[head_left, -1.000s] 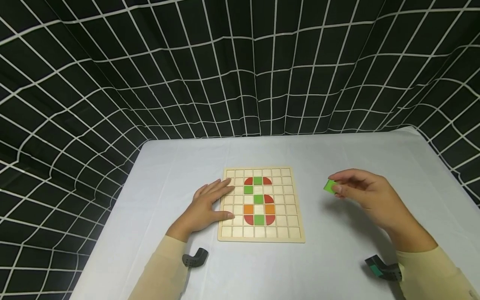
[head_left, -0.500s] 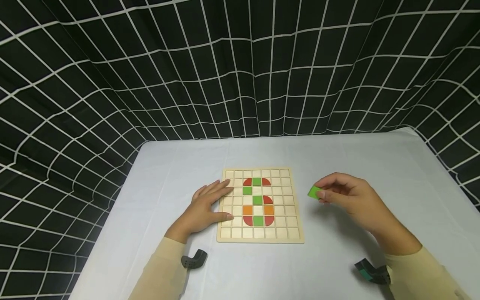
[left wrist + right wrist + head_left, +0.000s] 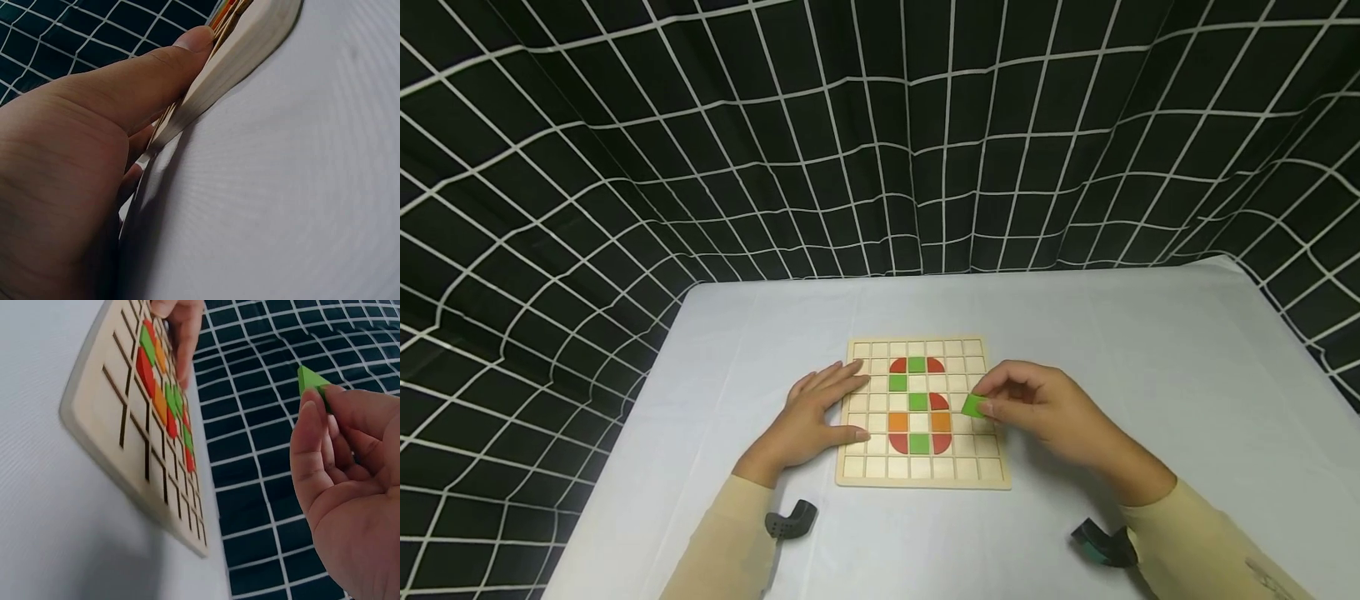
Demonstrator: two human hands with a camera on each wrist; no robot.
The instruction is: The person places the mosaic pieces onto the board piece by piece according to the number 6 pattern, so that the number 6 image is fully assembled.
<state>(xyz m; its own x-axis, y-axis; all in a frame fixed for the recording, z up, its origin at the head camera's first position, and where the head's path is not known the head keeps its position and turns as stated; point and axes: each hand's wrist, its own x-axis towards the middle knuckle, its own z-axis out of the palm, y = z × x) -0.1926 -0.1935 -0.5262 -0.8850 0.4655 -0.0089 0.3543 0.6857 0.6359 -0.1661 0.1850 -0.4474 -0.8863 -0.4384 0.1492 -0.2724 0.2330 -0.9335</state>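
A pale wooden grid board (image 3: 880, 471) lies flat on the table, with red, green and orange tiles set in its middle squares. Between thumb and fingertips, my right hand (image 3: 1052, 412) pinches a green tile (image 3: 973, 407) above the board's right part. The right wrist view shows the same green tile (image 3: 310, 380) held up off the board. My left hand (image 3: 808, 421) rests on the board's left edge, fingers spread and fairly straight. In the left wrist view its thumb (image 3: 156, 72) lies over the board's rim (image 3: 231, 69).
A white cloth covers the table (image 3: 737, 358). Black curtain (image 3: 820, 167) with white grid lines surrounds the back and sides. A dark curved wrist device (image 3: 792, 520) sits by the left sleeve, and a similar device (image 3: 1105, 543) by the right.
My right hand has moved left with the green tile, from beside the board to over its right part. The left hand has stayed in place on the edge.
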